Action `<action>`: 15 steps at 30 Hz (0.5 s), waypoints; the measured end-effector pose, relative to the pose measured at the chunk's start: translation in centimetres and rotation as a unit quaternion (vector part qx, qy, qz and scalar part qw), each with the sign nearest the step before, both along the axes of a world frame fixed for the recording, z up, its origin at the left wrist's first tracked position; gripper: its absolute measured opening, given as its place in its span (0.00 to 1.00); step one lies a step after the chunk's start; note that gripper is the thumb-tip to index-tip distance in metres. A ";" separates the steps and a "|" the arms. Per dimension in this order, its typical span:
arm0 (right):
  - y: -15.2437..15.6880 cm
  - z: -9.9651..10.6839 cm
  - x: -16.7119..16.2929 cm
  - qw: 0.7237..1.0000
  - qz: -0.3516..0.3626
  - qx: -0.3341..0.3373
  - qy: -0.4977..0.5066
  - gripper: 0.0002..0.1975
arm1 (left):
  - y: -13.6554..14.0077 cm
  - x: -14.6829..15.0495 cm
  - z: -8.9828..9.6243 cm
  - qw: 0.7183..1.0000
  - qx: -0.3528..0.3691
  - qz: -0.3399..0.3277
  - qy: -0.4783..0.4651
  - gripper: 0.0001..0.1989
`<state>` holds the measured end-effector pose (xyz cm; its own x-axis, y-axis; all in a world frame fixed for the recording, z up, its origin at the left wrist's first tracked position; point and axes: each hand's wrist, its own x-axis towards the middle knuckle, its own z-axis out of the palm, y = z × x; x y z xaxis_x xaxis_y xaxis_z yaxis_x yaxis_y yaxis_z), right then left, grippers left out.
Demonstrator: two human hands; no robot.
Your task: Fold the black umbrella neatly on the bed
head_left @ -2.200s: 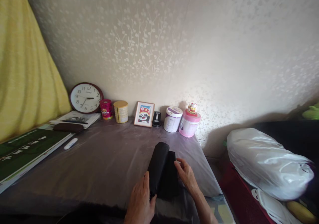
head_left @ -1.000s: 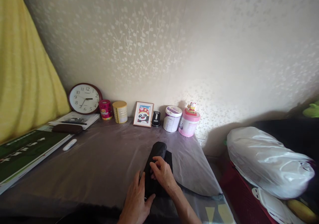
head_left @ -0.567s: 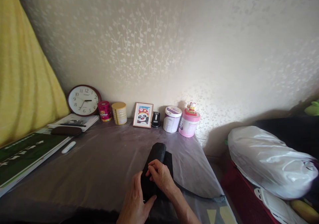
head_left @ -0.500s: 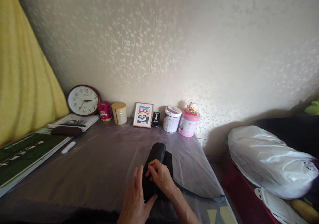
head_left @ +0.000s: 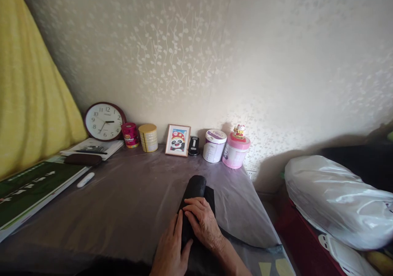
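Note:
A black cloth roll (head_left: 196, 185) lies lengthwise on the table, with a flat flap of the same black cloth (head_left: 210, 198) at its right side. A thin dark strap (head_left: 242, 241) trails off to the right. My left hand (head_left: 172, 243) grips the near left part of the roll, fingers along its side and thumb at the near end. Draped over the top, my right hand (head_left: 205, 223) curves its fingers around the roll toward the left fingertips. Both palms hide much of the cloth's middle.
Along the wall stand a clock (head_left: 105, 122), a pink tin (head_left: 130, 136), a yellow-lidded can (head_left: 148, 139), a framed panda picture (head_left: 177, 141) and two tubs (head_left: 214, 147). A green book (head_left: 39, 190) lies left. A white plastic bag (head_left: 334, 198) sits beyond the right edge.
My right hand has gone from pinched fingers above the roll to lying over it with fingers extended. My left fingers have come closer against its side. The view has shifted slightly.

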<state>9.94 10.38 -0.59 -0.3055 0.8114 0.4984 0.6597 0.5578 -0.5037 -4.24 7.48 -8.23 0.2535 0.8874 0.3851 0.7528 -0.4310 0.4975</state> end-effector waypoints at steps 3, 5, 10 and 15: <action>1.4 -0.5 0.4 0.999 0.003 -0.002 -0.047 0.12 | 0.0 0.0 -0.2 1.000 0.000 0.005 0.005 0.31; 2.6 -0.7 0.5 0.998 0.006 -0.019 -0.065 0.14 | 0.0 0.0 -0.1 1.000 -0.019 0.004 0.008 0.30; 6.1 -0.8 0.9 0.996 -0.001 -0.037 -0.077 0.15 | -0.1 0.0 1.0 0.997 -0.075 -0.003 0.019 0.31; 9.1 -1.3 1.9 0.994 -0.081 -0.065 -0.020 0.15 | -0.2 0.1 2.5 0.993 -0.113 0.005 0.042 0.30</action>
<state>11.84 19.45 -1.90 -0.1832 0.9085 0.3756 0.7558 0.3744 -0.5372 -4.12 7.23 -5.73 0.2669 0.9514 0.1535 0.7991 -0.3075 0.5166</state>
